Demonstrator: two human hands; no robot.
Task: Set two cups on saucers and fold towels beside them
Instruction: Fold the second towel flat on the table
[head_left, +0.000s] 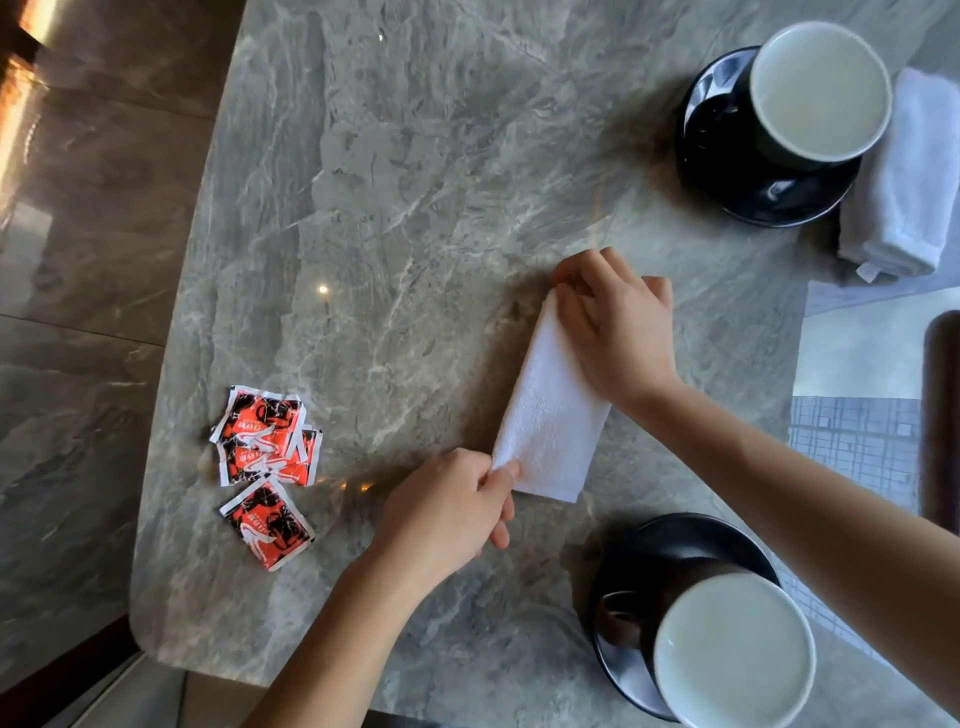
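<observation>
A white towel (548, 415), folded into a narrow strip, lies slanted on the grey marble table (395, 208). My left hand (447, 512) pinches its near corner. My right hand (618, 332) grips its far end and lies over its right edge. A dark cup with a pale inside (818, 88) stands on a black saucer (727, 171) at the far right, with a second white towel (906, 182) folded just to its right. Another dark cup (732, 652) stands on a black saucer (691, 535) at the near right.
Three red, black and white sachets (267, 467) lie at the near left of the table. The table's rounded left edge drops to a glossy stone floor (78, 260). A dark chair edge (943, 415) shows at the right.
</observation>
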